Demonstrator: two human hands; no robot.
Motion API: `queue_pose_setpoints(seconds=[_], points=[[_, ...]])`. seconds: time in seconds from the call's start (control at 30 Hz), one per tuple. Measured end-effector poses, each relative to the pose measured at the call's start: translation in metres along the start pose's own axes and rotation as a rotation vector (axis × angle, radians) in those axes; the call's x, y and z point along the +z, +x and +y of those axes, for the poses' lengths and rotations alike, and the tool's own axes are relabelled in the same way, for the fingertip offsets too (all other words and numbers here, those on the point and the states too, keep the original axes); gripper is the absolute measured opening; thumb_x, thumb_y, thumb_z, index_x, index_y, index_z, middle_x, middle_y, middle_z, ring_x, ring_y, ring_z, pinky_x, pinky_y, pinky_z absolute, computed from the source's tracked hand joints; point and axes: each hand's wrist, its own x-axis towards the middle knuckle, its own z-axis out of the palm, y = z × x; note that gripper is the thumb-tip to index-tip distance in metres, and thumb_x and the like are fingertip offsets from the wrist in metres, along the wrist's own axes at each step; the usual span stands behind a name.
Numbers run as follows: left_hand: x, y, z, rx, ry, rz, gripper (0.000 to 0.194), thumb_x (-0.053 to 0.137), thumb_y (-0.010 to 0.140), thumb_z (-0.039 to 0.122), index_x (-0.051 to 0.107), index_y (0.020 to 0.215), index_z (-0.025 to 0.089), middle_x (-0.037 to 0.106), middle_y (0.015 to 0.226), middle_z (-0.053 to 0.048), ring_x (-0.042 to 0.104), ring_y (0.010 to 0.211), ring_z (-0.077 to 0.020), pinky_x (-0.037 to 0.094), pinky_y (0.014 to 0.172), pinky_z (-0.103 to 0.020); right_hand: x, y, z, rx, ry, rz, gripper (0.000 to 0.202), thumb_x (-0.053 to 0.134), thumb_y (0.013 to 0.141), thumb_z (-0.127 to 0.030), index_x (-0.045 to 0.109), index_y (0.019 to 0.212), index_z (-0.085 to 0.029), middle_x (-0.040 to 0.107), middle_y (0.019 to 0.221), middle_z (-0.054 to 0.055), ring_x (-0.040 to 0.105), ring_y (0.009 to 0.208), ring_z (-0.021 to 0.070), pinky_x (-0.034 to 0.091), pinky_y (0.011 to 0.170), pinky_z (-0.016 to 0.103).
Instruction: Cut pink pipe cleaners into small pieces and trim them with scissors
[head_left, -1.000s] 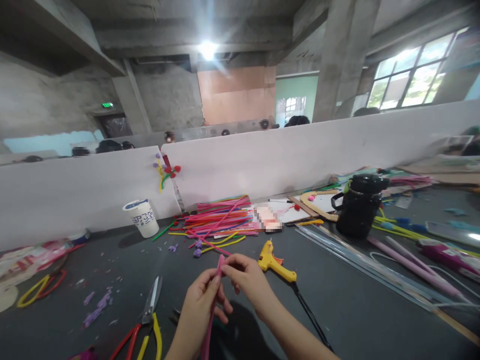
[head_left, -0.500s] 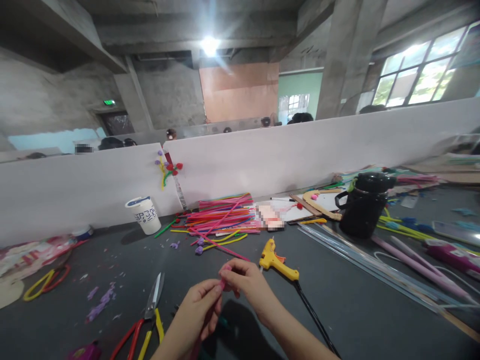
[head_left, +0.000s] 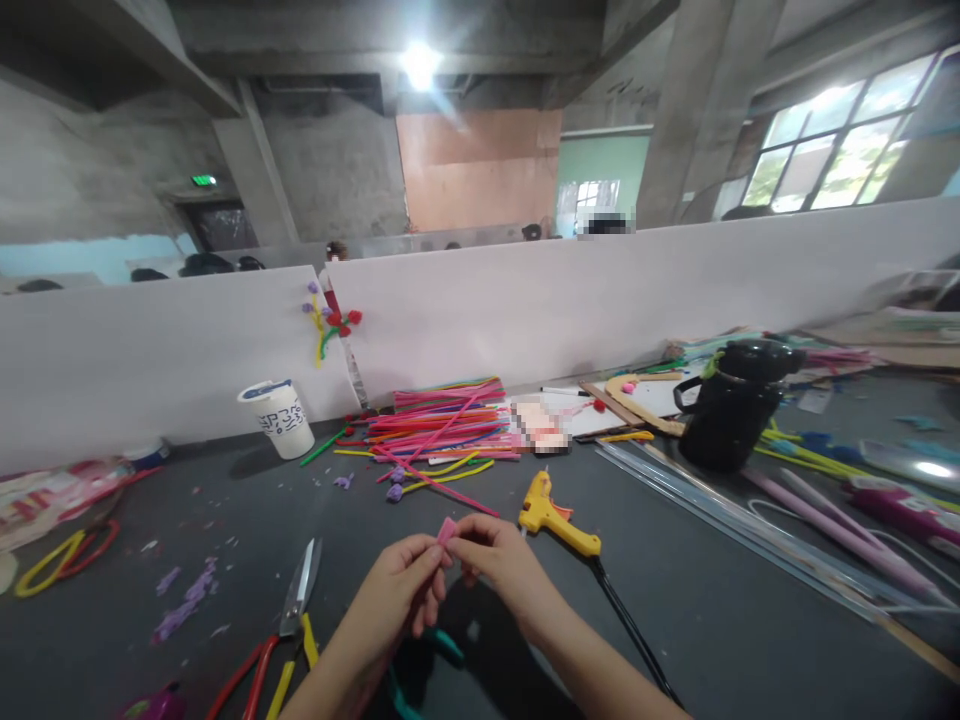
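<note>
A short pink pipe cleaner (head_left: pixel 447 530), bent or bunched small, is pinched between the fingertips of both hands above the dark table. My left hand (head_left: pixel 409 580) grips it from below left with thumb and forefinger. From the right, my right hand (head_left: pixel 491 560) closes on its other side, and the fingers hide part of it. A yellow glue gun (head_left: pixel 555 515) lies just beyond my right hand. Left of my left hand are scissors (head_left: pixel 296 600) with red handles and, against them, a tool with yellow handles (head_left: pixel 304 655). Under my wrists shows something teal (head_left: pixel 446 645), partly covered.
Pipe cleaners (head_left: pixel 442 425) in many colours are piled at the back. A white cup (head_left: pixel 277 420) stands left of them, a black flask (head_left: pixel 731 405) to the right. Clear sticks (head_left: pixel 720 520) slant across the right side. A white partition (head_left: pixel 525 310) borders the table.
The pink pipe cleaner now sticks up more above my fingertips. Both hands stay pinched together in nearly the same place. The camera view has shifted slightly, and more of the teal thing shows.
</note>
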Motion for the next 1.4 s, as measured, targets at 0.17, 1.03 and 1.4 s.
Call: queue_pose_setpoints(seconds=[0.17, 1.03, 1.4], points=[[0.004, -0.005, -0.002, -0.052, -0.141, -0.078, 0.022, 0.047, 0.076, 0.034, 0.051, 0.073, 0.012, 0.056, 0.054, -0.001, 0.051, 0.038, -0.0080, 0.039, 0.036, -0.017, -0.001, 0.003, 0.005, 0.013, -0.043, -0.013, 0.013, 0.058, 0.064, -0.027, 0.055, 0.066, -0.015, 0.050, 0.054, -0.005, 0.043, 0.048, 0.0066, 0.034, 0.046, 0.018], [-0.083, 0.002, -0.014, 0.149, -0.668, 0.259, 0.014, 0.051, 0.072, 0.028, 0.047, 0.072, 0.015, 0.043, 0.045, 0.007, 0.026, 0.029, 0.0002, 0.012, 0.032, -0.015, 0.030, 0.096, 0.013, -0.014, -1.383, -0.112, 0.022, 0.048, 0.082, -0.029, 0.053, 0.096, -0.014, 0.055, 0.096, 0.004, 0.054, 0.084, 0.0156, 0.043, 0.073, 0.035], [-0.090, -0.008, 0.000, 0.217, -0.662, 0.176, 0.011, 0.051, 0.072, 0.026, 0.047, 0.072, 0.015, 0.044, 0.045, 0.007, 0.027, 0.029, -0.0002, 0.014, 0.033, -0.015, 0.079, 0.021, 0.021, -0.170, -1.558, -0.432, 0.035, 0.056, 0.063, -0.050, 0.057, 0.083, -0.021, 0.058, 0.081, 0.003, 0.054, 0.073, 0.0186, 0.038, 0.058, 0.026]])
